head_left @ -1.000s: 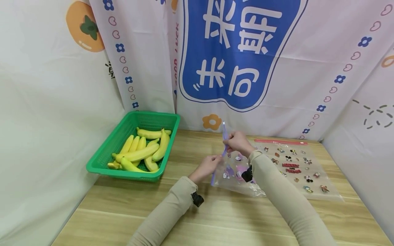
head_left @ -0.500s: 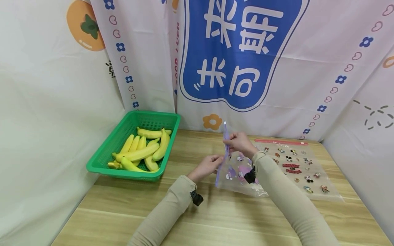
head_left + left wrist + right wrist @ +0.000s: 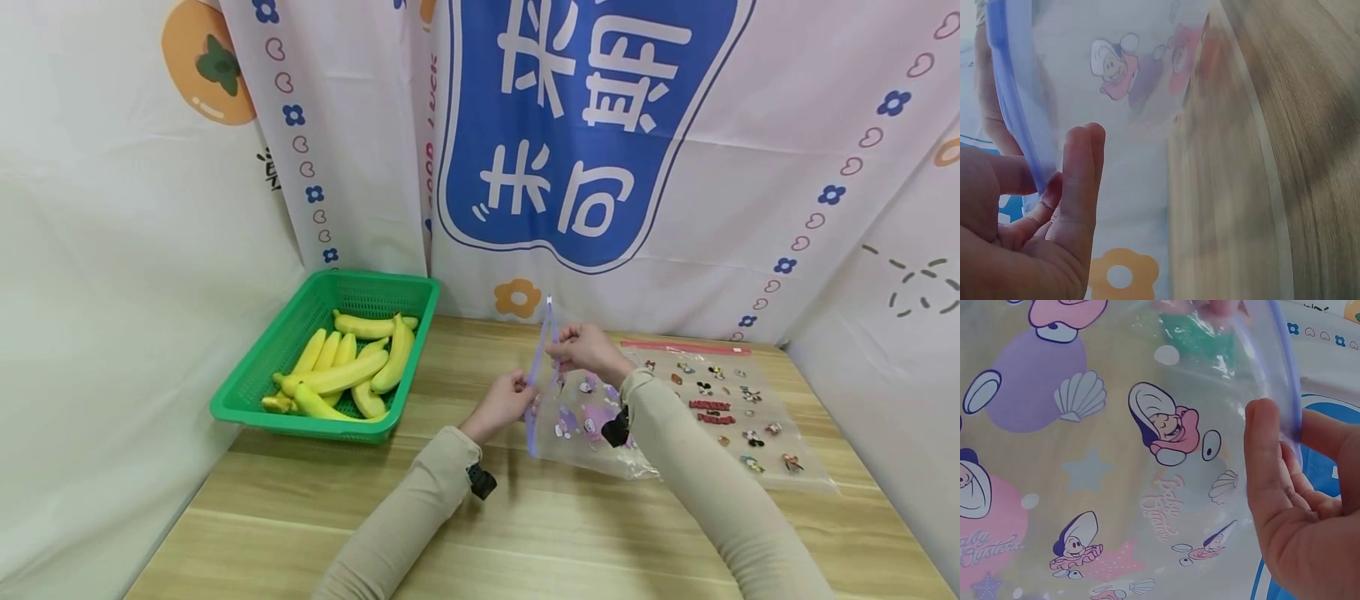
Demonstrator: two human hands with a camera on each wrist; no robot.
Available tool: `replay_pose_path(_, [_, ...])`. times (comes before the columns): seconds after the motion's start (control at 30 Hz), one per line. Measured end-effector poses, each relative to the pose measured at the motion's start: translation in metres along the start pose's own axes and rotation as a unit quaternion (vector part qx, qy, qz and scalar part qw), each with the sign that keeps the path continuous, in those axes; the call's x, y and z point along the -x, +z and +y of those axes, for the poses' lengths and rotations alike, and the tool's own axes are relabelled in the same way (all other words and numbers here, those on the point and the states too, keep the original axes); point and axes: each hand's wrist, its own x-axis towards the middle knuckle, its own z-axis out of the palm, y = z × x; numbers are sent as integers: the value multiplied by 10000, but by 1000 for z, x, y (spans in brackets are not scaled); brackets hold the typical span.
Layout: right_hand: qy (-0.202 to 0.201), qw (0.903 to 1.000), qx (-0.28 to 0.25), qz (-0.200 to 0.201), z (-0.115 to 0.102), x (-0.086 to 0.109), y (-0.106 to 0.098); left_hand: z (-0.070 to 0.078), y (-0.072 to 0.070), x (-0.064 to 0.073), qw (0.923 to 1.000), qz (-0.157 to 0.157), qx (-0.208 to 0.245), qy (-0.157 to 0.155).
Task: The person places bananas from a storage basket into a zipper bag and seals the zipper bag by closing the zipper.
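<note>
A clear zip bag (image 3: 581, 425) with a purple zip edge and pink and purple cartoon prints is held up over the table, its mouth towards the left. My left hand (image 3: 501, 405) pinches the near-left lip of the mouth between thumb and fingers. The opposite lip is pinched by my right hand (image 3: 588, 354), farther back. Between the hands the two purple strips stand apart, meeting at the white slider on top. In the right wrist view the right hand (image 3: 1300, 500) grips the purple edge, and cartoon shells cover the bag's side (image 3: 1116, 469).
A green basket (image 3: 225, 408) of several yellow bananas (image 3: 337, 375) stands at the left. Flat on the wooden table (image 3: 480, 533) at the right lies another clear zip bag (image 3: 780, 425) with a red zip edge. A printed curtain (image 3: 360, 167) hangs behind the table.
The purple strips, close together earlier, have spread apart so the bag's mouth gapes. The left hand has pulled slightly left and up; the right hand has shifted a little right.
</note>
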Motion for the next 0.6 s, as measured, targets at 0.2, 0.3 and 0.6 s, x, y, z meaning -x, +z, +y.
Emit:
replay_pose_path(0.2, [-125,9991,394,-48,-4,2,-1,4,-4,2,9994,137,50,-317])
replay_pose_path(0.3, [-235,9977,641,-53,-4,3,-1,2,-4,-1,9988,235,-141,-401])
replay_pose_path(0.6, [-577,9887,1383,64,-4,4,2,-4,-6,-12,9974,387,-273,-551])
